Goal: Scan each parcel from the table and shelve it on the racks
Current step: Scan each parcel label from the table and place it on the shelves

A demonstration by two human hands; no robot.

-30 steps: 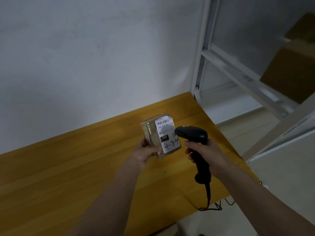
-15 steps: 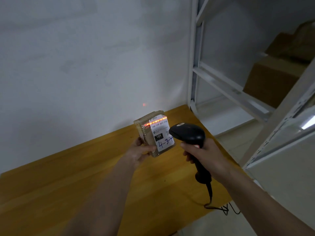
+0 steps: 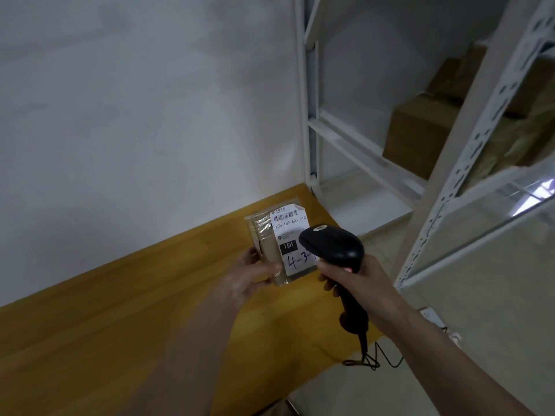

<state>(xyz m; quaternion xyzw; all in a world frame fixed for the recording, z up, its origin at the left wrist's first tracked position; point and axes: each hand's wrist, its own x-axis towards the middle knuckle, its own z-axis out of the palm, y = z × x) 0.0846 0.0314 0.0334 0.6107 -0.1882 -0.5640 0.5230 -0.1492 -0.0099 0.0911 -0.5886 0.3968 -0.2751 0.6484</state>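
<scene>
1. The parcel (image 3: 277, 246), a small brown packet wrapped in clear tape, is held up in the air above the far right corner of the wooden table (image 3: 126, 319), not resting on it. Its long axis stands roughly upright, tipped slightly to the left at the top.
2. Its white label (image 3: 289, 232) faces the camera: the barcode sits at the top end, a black "15H" patch lower down, and blue handwriting beginning "4-3" near the bottom.
3. The left hand (image 3: 252, 277) grips the parcel from its lower left side, thumb across the front face, fingers hidden behind it.
4. The black scanner (image 3: 333, 244) is just to the right of the parcel, its head overlapping the label's lower right edge in this view. No scan line shows on the barcode.
5. The right hand (image 3: 357, 283) is wrapped round the scanner's handle, forearm coming in from the lower right; the cable (image 3: 372, 357) trails off the table's right edge.
6. The rack (image 3: 468, 151) stands to the right, beyond the table's right edge, with cardboard boxes (image 3: 420, 130) on a shelf. Shelving would likely call for carrying the parcel rightward; the left hand already holds it, while the right is occupied with the scanner.
</scene>
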